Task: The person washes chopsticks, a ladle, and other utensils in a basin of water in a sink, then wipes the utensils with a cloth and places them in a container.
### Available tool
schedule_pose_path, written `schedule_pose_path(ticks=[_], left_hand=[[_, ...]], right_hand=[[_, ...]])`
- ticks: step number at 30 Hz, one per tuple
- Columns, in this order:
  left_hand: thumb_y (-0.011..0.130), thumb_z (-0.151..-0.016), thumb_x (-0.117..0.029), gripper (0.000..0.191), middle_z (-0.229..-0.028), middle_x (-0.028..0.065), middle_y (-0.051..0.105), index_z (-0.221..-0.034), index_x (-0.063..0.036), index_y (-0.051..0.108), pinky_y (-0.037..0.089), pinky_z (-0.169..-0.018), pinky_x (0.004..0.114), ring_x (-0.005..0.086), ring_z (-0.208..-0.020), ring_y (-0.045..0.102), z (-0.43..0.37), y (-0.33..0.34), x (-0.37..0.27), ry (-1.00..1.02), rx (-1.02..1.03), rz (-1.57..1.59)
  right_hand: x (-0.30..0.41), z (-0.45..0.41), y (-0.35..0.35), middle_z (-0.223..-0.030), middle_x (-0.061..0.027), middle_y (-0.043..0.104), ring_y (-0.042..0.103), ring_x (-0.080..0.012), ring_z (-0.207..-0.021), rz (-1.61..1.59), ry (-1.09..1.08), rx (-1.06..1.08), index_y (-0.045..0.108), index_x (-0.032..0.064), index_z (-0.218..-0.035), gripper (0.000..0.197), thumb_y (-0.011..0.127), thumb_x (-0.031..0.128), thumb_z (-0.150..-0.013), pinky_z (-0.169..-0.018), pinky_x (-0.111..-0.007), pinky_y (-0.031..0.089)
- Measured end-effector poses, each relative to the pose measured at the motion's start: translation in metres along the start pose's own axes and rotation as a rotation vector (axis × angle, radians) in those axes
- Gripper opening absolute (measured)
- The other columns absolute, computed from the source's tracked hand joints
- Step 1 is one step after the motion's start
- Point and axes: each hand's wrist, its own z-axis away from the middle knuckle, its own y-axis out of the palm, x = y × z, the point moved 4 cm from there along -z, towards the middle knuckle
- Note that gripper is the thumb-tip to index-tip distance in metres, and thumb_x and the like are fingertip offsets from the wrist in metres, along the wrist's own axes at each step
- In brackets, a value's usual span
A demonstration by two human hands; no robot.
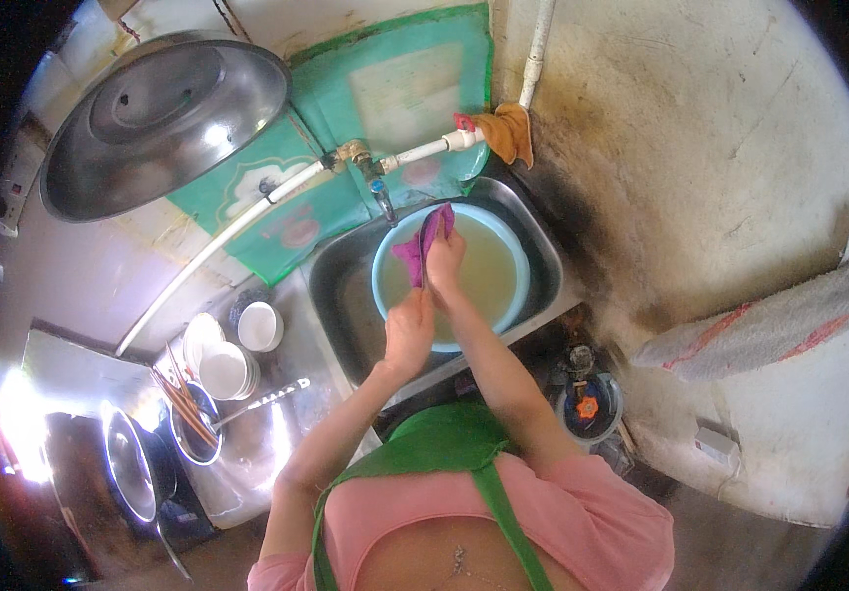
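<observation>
My left hand (pixel 408 332) grips the near end of a thin metal utensil (pixel 423 258). It is seen nearly edge-on and looks like a knife, though its full shape cannot be told. A purple cloth (pixel 408 255) is folded about its far part, and my right hand (pixel 445 258) presses the cloth against it. Both hands are over a light blue plastic basin (pixel 522 273) that holds cloudy yellowish water. The basin stands in a stainless steel sink (pixel 343 295).
A tap (pixel 380 193) on white piping overhangs the basin's far left rim. Left of the sink are stacked white bowls (pixel 223 371), a pot (pixel 195 451) with chopsticks and a slotted-handled utensil (pixel 266 401). A large metal basin (pixel 166 125) hangs upper left. A wall rises at right.
</observation>
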Motion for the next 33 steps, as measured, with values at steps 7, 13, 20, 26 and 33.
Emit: schedule_pose_path(ticks=[7, 13, 20, 26, 33], left_hand=[[0.043, -0.086, -0.018, 0.024, -0.058, 0.0200, 0.051, -0.072, -0.0003, 0.051, 0.040, -0.051, 0.041, 0.0371, -0.056, 0.053, -0.007, -0.017, 0.008, -0.052, 0.188, -0.070], [0.046, -0.085, -0.032, 0.033, -0.075, 0.0171, 0.059, -0.090, -0.0007, 0.054, 0.045, -0.065, 0.039, 0.0340, -0.067, 0.057, -0.046, -0.043, -0.010, 0.404, -0.265, -0.251], [0.043, -0.087, -0.030, 0.044, -0.059, 0.0146, 0.060, -0.070, 0.0069, 0.060, 0.048, -0.060, 0.032, 0.0226, -0.056, 0.061, -0.069, 0.035, 0.099, -0.556, 0.039, 0.567], [0.044, -0.086, -0.029, 0.044, -0.052, 0.0143, 0.056, -0.059, 0.0041, 0.055, 0.045, -0.040, 0.036, 0.0247, -0.046, 0.058, -0.058, 0.078, 0.159, -0.970, -0.132, 0.782], [0.044, -0.086, -0.026, 0.037, -0.066, 0.0179, 0.058, -0.068, 0.0042, 0.055, 0.048, -0.047, 0.039, 0.0252, -0.056, 0.060, -0.028, 0.164, 0.223, -1.255, -0.242, 0.649]], right_hand=[[0.006, 0.041, 0.000, -0.074, -0.0044, 0.060, 0.057, -0.0146, -0.070, -0.519, 0.334, 0.318, 0.059, 0.0038, -0.086, 0.013, 0.048, 0.011, -0.084, -0.061, -0.030, 0.046], [0.011, 0.054, -0.006, -0.079, -0.0036, 0.059, 0.055, -0.0128, -0.065, -0.114, 0.415, 0.346, 0.059, 0.0043, -0.090, 0.015, 0.050, 0.015, -0.085, -0.058, -0.025, 0.045], [-0.017, 0.068, -0.013, -0.094, -0.0025, 0.058, 0.057, -0.0146, -0.080, -0.197, 0.688, 0.407, 0.050, 0.0055, -0.103, 0.021, 0.045, 0.016, -0.085, -0.069, -0.029, 0.047], [-0.027, 0.074, -0.076, -0.081, -0.0090, 0.060, 0.059, -0.0209, -0.071, -0.044, 0.903, 0.352, 0.053, 0.0059, -0.096, 0.021, 0.044, 0.021, -0.085, -0.064, -0.035, 0.050], [-0.002, 0.055, -0.124, -0.079, -0.0108, 0.060, 0.059, -0.0233, -0.068, 0.040, 0.867, 0.278, 0.052, 0.0031, -0.095, 0.030, 0.049, 0.032, -0.086, -0.062, -0.037, 0.049]])
